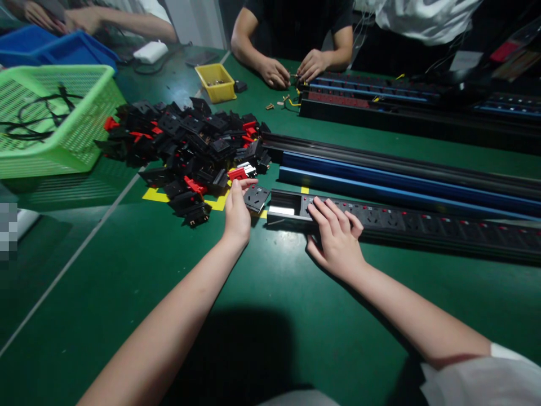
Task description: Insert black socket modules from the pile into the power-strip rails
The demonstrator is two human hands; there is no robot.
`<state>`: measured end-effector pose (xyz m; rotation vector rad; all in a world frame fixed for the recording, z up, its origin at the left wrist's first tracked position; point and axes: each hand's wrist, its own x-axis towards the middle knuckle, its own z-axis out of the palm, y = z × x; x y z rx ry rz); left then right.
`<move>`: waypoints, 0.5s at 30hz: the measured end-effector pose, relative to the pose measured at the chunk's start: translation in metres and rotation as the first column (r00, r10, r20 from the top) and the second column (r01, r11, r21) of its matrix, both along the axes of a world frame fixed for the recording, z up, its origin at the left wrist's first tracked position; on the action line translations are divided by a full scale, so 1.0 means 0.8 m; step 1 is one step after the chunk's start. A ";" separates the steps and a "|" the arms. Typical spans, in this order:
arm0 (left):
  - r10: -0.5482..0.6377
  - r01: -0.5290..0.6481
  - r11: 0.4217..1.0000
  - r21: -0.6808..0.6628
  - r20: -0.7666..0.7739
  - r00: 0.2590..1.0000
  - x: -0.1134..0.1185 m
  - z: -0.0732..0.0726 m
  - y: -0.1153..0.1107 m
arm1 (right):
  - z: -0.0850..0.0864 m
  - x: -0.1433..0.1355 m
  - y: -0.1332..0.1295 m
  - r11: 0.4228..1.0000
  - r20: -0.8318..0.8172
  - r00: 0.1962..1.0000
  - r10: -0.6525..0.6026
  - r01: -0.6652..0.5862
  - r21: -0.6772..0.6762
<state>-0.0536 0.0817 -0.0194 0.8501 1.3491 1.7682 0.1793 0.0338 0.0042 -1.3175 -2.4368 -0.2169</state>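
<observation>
Your single socket (257,198) is black – your long strip (422,224) is black too, with a row of small red marks; you have a dark green table (127,293) with yellow tape (155,195), a blue rail (359,179), and a light green basket (91,135) with pattern of holes

Blue trays (87,53) sit behind a green basket (87,121).

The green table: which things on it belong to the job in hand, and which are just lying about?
Apparently in the job:
black socket piece in the left hand
black rail under the right hand
pile of similar pieces

Seemingly just lying about:
green basket
black cables inside it
white box
</observation>
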 end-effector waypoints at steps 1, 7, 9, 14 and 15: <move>-0.008 0.008 1.000 0.002 -0.012 1.000 -0.001 -0.002 0.000 | 0.000 0.000 0.000 1.000 -0.001 1.000 -0.001 0.001 0.003; 0.005 -0.006 1.000 -0.006 -0.138 0.990 -0.003 -0.004 -0.001 | -0.001 0.000 0.000 1.000 0.011 1.000 -0.006 0.006 0.012; 0.012 -0.016 1.000 -0.020 -0.181 0.983 -0.003 -0.001 -0.002 | -0.002 0.000 0.000 1.000 0.014 1.000 -0.007 0.007 0.012; 0.002 -0.018 0.998 -0.052 -0.293 0.956 -0.003 0.004 -0.006 | -0.002 0.000 0.000 1.000 0.007 1.000 -0.005 0.005 0.009; -0.001 -0.016 0.998 -0.054 -0.301 0.954 -0.002 0.004 -0.006 | -0.002 0.000 0.000 1.000 0.005 1.000 -0.004 0.004 0.009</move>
